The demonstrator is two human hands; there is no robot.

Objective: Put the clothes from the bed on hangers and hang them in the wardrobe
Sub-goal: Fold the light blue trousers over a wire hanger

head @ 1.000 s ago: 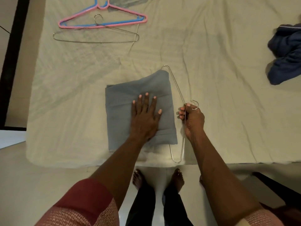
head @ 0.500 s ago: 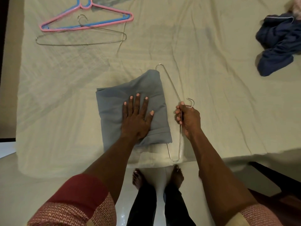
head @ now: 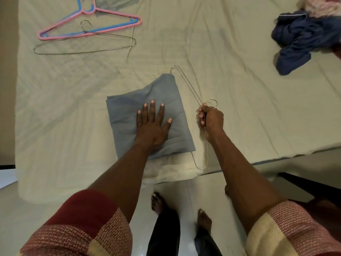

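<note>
A folded grey-blue garment [head: 129,108] lies near the front edge of the bed [head: 230,89]. My left hand [head: 153,124] rests flat on it with straight fingers. A wire hanger [head: 186,84] lies along the garment's right side, its bottom bar hidden under the cloth's edge. My right hand [head: 210,120] grips this hanger just below its hook.
A pink hanger [head: 118,15], a blue hanger [head: 110,29] and another wire hanger [head: 84,51] lie at the bed's far left. Crumpled dark blue clothes [head: 302,41] and a pink garment [head: 323,5] sit at the far right. My bare feet stand on the tiled floor [head: 203,191].
Both hands keep their hold and place on the garment and hanger. The view has shifted slightly, so the bed's contents sit a little lower and further right in the frame.
</note>
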